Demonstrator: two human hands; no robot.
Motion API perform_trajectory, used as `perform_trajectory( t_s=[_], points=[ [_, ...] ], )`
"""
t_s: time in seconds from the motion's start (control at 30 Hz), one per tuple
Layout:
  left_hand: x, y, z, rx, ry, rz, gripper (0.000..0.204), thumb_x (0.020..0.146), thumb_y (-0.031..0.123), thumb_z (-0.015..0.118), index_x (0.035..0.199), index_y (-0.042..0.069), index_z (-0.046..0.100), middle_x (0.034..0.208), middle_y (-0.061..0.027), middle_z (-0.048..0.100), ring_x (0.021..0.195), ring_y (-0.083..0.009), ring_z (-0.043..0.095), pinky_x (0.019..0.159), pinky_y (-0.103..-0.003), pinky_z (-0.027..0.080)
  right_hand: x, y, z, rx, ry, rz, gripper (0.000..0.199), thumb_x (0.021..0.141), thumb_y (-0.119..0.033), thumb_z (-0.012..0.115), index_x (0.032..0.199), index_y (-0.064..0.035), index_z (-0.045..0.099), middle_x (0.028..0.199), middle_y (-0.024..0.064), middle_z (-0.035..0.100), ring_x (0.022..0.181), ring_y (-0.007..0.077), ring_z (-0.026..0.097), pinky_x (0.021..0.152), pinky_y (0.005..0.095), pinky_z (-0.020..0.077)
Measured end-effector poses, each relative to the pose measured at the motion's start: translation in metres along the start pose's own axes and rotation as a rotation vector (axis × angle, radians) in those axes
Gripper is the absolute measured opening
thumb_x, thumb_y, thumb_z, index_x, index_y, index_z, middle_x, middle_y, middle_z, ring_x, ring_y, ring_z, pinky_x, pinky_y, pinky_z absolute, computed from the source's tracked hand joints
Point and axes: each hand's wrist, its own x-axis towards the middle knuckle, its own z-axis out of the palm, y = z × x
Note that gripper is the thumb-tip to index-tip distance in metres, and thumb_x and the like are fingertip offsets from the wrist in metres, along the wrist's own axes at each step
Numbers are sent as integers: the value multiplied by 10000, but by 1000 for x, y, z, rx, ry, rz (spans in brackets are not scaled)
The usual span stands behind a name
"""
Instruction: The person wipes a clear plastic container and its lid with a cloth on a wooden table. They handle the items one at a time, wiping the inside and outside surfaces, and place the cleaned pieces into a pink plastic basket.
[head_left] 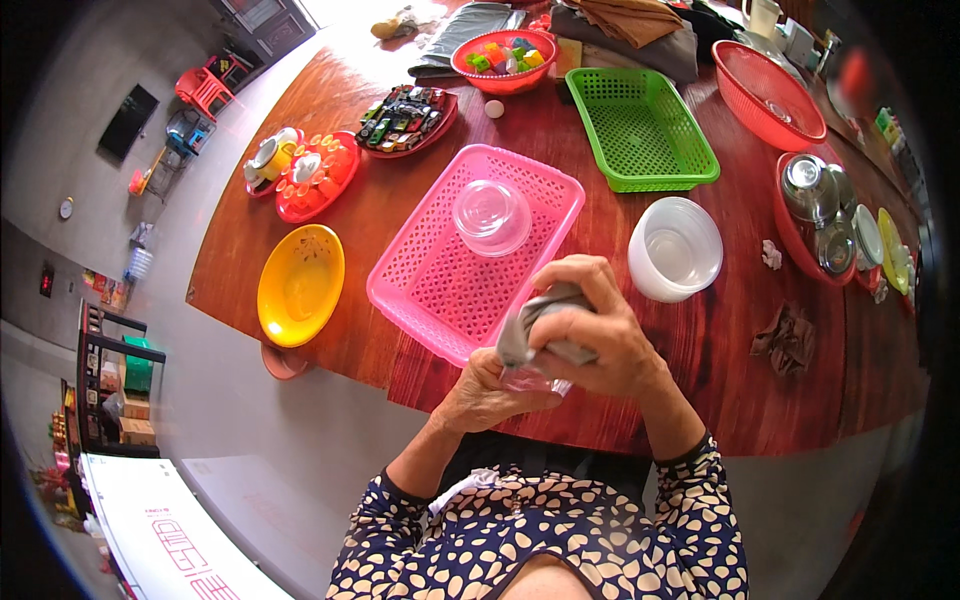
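Note:
At the table's near edge, my left hand (482, 396) grips a small transparent plastic bowl (527, 380), mostly hidden by my fingers and a cloth. My right hand (605, 340) is closed on a grey cloth (530, 328) and presses it against the bowl. Just beyond my hands lies a pink perforated basket (420, 290), with a round transparent plastic bowl (492, 217) inside toward its far side. To the right of that basket stand nested translucent plastic containers (675, 250).
A yellow oval dish (300, 285) sits left. Further back are a red cup tray (345, 180), a plate of toy cars (405, 120), a red basket of colourful blocks (503, 62) and a green basket (650, 185). Metal lids (812, 190) and a crumpled brown cloth (785, 340) lie right.

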Motion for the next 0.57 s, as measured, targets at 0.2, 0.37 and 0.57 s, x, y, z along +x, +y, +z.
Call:
perform_trajectory(
  t_s=[0.2, 0.37, 0.57],
  points=[
    [1, -4, -3, -115, -107, 105, 309, 762, -43, 746, 1047, 52, 674, 1288, -145, 575, 1206, -164, 511, 986, -327, 444, -14, 35, 12, 544, 138, 505, 171, 797, -124, 727, 942, -59, 666, 1089, 82, 548, 1021, 182, 527, 858, 310, 437],
    [1, -7, -4, -235, -87, 207, 322, 756, -93, 720, 1043, 43, 664, 1315, -192, 544, 1241, -211, 496, 1012, -358, 442, -11, 29, 11, 722, 136, 869, 218, 853, -151, 694, 981, 17, 639, 1021, 110, 571, 983, 150, 540, 842, 285, 435],
    [-11, -26, -18, -190, -54, 82, 372, 810, -49, 696, 1159, 56, 620, 1304, -197, 550, 1237, -272, 511, 1045, -380, 416, 2, -3, 13, 44, -25, 60, 206, 755, -115, 731, 948, -82, 667, 1130, 117, 580, 1091, 288, 520, 961, 428, 406]
  ],
)
